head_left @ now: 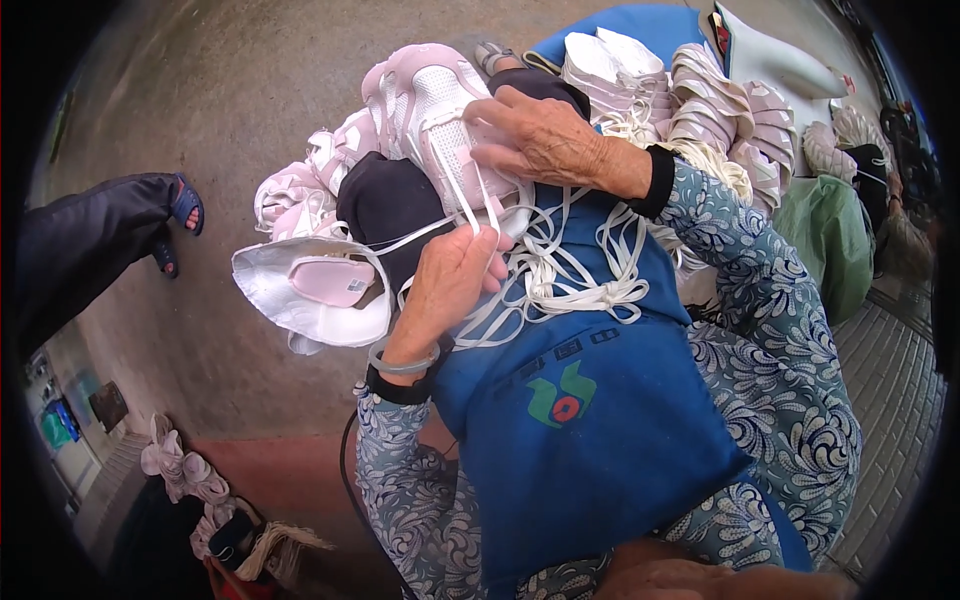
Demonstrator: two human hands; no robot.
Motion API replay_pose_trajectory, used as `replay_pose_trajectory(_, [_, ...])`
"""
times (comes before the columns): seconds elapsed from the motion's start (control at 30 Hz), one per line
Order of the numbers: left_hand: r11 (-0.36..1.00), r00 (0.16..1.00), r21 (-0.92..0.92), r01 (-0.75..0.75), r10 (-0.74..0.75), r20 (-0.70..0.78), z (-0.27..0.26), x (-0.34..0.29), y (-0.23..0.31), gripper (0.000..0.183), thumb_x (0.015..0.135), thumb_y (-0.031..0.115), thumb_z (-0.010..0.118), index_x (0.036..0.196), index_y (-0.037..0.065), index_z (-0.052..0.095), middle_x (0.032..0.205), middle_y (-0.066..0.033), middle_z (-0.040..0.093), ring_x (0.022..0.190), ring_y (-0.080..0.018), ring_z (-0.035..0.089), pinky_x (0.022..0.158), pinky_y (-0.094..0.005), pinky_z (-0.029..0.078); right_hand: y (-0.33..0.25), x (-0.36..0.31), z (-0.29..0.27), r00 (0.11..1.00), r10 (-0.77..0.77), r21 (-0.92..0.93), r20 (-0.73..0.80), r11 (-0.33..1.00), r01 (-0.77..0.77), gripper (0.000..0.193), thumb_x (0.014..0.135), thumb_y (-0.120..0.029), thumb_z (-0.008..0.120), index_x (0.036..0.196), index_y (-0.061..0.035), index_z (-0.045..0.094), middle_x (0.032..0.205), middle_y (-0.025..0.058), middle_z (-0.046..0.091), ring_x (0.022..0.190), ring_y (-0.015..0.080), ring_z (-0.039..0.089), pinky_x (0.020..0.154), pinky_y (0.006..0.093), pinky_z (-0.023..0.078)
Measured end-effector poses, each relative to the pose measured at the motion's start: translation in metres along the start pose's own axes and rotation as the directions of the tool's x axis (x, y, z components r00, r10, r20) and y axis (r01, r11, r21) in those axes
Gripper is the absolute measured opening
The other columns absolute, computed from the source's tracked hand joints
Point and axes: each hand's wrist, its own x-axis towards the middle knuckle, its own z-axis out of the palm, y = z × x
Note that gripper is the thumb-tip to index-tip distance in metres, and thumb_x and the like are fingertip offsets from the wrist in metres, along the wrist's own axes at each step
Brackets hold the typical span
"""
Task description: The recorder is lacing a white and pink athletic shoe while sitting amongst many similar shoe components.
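Note:
A pink and white shoe upper [432,90] with mesh lies across my knees, white laces threaded through its eyelet area. My left hand [450,280] is closed on the white shoelaces [463,190], pulled toward me from the upper. My right hand [555,140] bends its fingers over the right side of the upper, gripping it beside the lacing; what its fingertips pinch is partly hidden. A bundle of loose white laces [560,280] rests on my blue apron [600,430]. Left of my left wrist sits another white upper [270,290], its pink inside showing.
More pink uppers [285,195] hang beyond my left knee. Stacks of nested uppers [700,100] stand at the far right, next to a green sack [825,235]. Another person's leg [90,230] in a blue sandal reaches in from the left. More uppers [180,470] lie at the lower left.

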Motion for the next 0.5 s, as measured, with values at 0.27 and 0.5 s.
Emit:
replay_pose_trajectory(0.27, [0.998, 0.998, 0.041, 0.046, -0.047, 0.034, 0.008, -0.001, -0.007, 0.036, 0.099, 0.029, 0.042, 0.096, -0.001, 0.061, 0.071, -0.0042, 0.059, 0.062, -0.0106, 0.056, 0.057, -0.0234, 0.044, 0.008, 0.002, 0.003, 0.992, -0.115, -0.145, 0.053, 0.982, 0.122, 0.052, 0.083, -0.048, 0.060, 0.115, -0.0072, 0.054, 0.094, 0.0150, 0.052, 0.074, 0.0307, 0.062, 0.062, 0.0365, 0.052])
replay_pose_trajectory(0.5, [0.999, 0.998, 0.040, -0.032, 0.030, 0.058, 0.005, -0.015, 0.018, 0.033, 0.098, 0.028, 0.044, 0.092, 0.000, 0.061, 0.064, -0.0007, 0.056, 0.057, -0.0079, 0.048, 0.058, -0.0226, 0.042, -0.002, -0.013, 0.002, 0.993, 0.004, -0.139, 0.122, 0.990, 0.013, 0.055, 0.085, -0.047, 0.057, 0.121, -0.0056, 0.049, 0.092, 0.0149, 0.050, 0.072, 0.0288, 0.062, 0.059, 0.0371, 0.052])
